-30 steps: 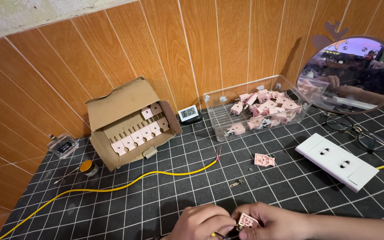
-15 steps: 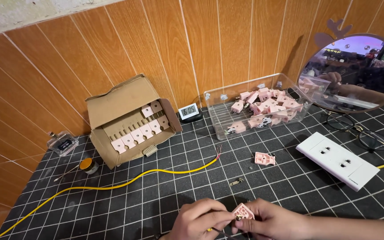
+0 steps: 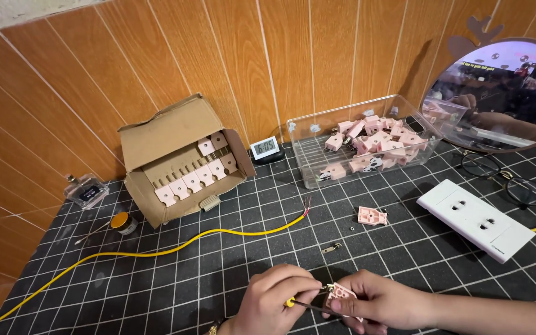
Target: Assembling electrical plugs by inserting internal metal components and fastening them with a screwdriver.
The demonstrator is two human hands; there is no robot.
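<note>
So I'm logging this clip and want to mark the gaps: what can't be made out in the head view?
- Tool in the left hand: only a yellow bit and a thin shaft show; fingers cover the handle.
- Pink part in the right hand: its underside is hidden by fingers.
- Yellow wire: its far end is cut off by the left edge.
- Small metal piece on the mat: too small to identify.
- Mirror: reflection blurred, right side cut off.
</note>
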